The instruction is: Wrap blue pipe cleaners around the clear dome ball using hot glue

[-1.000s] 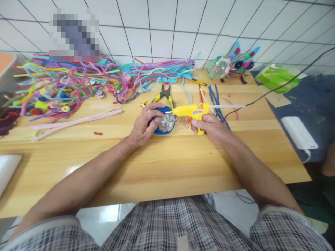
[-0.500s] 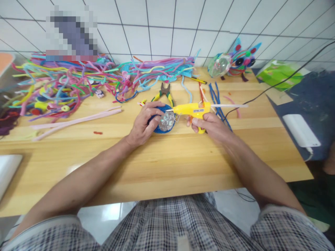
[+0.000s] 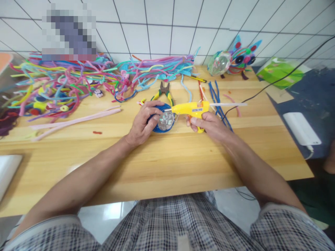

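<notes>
At frame centre, the fingers of our left hand (image 3: 142,122) grip the blue-rimmed clear piece (image 3: 166,121); those of our right hand (image 3: 205,124) wrap the yellow glue gun (image 3: 190,109), nozzle (image 3: 168,110) over it. Below, room stretches to the front edge of the table (image 3: 157,167). Both grips match the earlier frame.

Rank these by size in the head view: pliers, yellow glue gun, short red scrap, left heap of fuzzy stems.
1. Heap of fuzzy stems
2. Yellow glue gun
3. Pliers, partly hidden
4. Short red scrap
</notes>
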Tool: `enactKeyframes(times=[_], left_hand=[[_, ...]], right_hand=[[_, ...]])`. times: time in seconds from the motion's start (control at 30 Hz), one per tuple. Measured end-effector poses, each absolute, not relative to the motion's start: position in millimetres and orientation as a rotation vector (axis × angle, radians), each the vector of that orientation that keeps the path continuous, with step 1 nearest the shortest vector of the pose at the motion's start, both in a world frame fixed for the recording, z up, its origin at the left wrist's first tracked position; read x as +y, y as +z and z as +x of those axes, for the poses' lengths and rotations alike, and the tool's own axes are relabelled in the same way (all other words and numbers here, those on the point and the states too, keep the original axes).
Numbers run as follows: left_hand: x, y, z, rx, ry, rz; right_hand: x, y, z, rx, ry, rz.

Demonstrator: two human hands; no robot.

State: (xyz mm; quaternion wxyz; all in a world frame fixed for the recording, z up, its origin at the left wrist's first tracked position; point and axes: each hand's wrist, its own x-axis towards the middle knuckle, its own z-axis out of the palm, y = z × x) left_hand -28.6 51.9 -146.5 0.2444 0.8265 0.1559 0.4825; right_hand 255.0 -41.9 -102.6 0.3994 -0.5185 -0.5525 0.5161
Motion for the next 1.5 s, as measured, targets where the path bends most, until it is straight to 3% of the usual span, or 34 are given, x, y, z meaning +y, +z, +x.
enactKeyframes(times=[1.5], left_hand=[[52.5,-147.2,-29.4,0.443,1.301,2.241]], right_hand=[[-44.9,-101.5,250.2,-1.458,1.201,-1.352]])
